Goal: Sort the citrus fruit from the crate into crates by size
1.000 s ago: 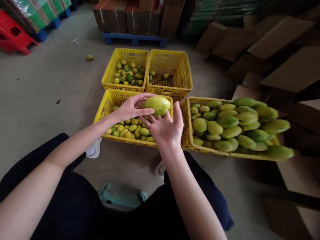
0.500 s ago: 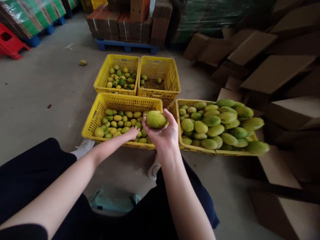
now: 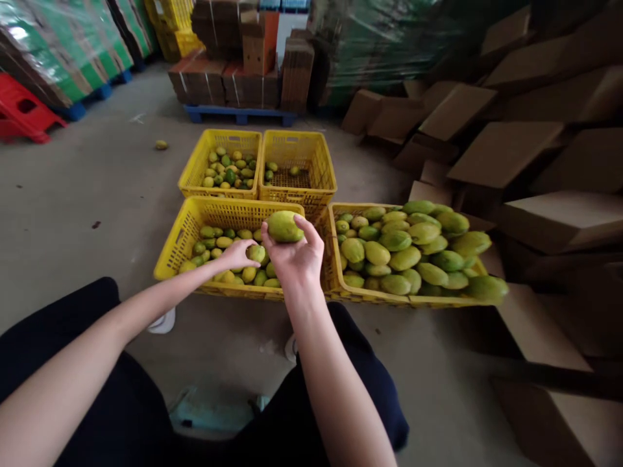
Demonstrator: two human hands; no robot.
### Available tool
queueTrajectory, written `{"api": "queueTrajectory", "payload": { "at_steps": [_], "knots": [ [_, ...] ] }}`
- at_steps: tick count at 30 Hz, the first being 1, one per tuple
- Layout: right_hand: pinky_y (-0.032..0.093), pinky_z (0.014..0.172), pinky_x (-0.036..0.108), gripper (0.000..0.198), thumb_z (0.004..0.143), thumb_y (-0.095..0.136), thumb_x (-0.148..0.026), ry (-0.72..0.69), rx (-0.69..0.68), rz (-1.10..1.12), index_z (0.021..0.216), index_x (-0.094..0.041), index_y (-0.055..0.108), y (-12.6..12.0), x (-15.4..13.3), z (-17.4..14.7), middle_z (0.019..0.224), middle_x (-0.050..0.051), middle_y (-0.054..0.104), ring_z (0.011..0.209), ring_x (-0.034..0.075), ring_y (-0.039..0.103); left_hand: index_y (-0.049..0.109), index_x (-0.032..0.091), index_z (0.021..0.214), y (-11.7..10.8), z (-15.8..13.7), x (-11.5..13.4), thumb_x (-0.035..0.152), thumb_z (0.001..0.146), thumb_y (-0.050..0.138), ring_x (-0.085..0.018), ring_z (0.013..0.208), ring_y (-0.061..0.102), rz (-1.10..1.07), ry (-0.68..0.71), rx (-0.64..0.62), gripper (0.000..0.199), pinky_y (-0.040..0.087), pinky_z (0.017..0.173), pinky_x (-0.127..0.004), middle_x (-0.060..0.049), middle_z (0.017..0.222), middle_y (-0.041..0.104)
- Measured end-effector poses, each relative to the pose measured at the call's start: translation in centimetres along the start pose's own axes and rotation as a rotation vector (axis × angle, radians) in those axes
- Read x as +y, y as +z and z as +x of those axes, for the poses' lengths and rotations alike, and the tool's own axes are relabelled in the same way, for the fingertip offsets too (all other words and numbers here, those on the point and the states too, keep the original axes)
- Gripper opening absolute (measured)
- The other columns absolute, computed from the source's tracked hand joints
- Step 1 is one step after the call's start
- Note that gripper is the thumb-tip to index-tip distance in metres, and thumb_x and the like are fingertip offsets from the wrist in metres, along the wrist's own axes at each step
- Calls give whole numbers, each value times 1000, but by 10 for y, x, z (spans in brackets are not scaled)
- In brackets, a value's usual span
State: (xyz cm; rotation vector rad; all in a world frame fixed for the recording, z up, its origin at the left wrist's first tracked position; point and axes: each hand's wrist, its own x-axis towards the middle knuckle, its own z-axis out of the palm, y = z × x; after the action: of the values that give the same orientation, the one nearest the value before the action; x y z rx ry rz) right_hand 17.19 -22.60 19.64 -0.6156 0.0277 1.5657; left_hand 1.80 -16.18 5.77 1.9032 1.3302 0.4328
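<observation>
My right hand point(image 3: 296, 256), palm up, holds a yellow-green papaya point(image 3: 285, 226) in its curled fingers above the front left crate. Left of it, my left hand point(image 3: 239, 254) has its thumb and fingers curved round a smaller green papaya point(image 3: 256, 253). That hand is over the same yellow crate point(image 3: 170, 253), where many small yellow-green fruits lie. Whether the smaller papaya is lifted clear of the others I cannot tell. To the right, a yellow crate point(image 3: 335, 285) is heaped with larger papayas point(image 3: 405, 258).
Behind stand two more yellow crates, one with many fruits point(image 3: 228, 172), one point(image 3: 321, 162) with a few. A single fruit point(image 3: 161, 144) lies on the floor at left. Cardboard boxes point(image 3: 506, 155) pile up at right. A blue pallet point(image 3: 241, 117) and red stool point(image 3: 29, 110) stand farther off.
My left hand has gone from reaching among the fruits with fingers stretched to curling round a small papaya. My right hand still holds its papaya. The view has shifted slightly.
</observation>
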Motion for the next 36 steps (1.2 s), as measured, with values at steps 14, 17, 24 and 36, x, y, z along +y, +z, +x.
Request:
{"api": "queueTrajectory", "payload": {
  "at_steps": [14,17,24,36],
  "knots": [
    [62,76,35,65,48,94,-18,-176,-338,-750,108,-26,71,-7,57,-25,92,-2,73,85,20,68,66,17,114,-118,-126,32,44,56,92,-27,100,71,-709,-11,397,69,54,92,-39,-9,108,75],
    [62,64,35,55,53,95,-37,-190,-247,-760,101,-24,71,-14,60,-27,87,0,74,77,22,70,68,17,111,-121,-127,39,43,58,92,-26,97,71,-773,13,372,64,55,89,-37,-8,105,75],
    [60,80,36,47,63,89,-53,-391,-231,-901,97,-24,73,-10,51,-25,90,2,77,86,24,73,72,17,112,-124,-127,46,46,61,93,-26,98,71,-848,67,135,62,56,85,-36,-11,109,75],
    [61,85,42,57,61,88,-61,-356,-314,-1025,101,-22,75,-5,49,-30,98,5,79,95,29,74,70,15,115,-128,-128,48,52,62,91,-30,111,67,-833,103,75,68,53,96,-41,-13,118,73]
  ]
}}
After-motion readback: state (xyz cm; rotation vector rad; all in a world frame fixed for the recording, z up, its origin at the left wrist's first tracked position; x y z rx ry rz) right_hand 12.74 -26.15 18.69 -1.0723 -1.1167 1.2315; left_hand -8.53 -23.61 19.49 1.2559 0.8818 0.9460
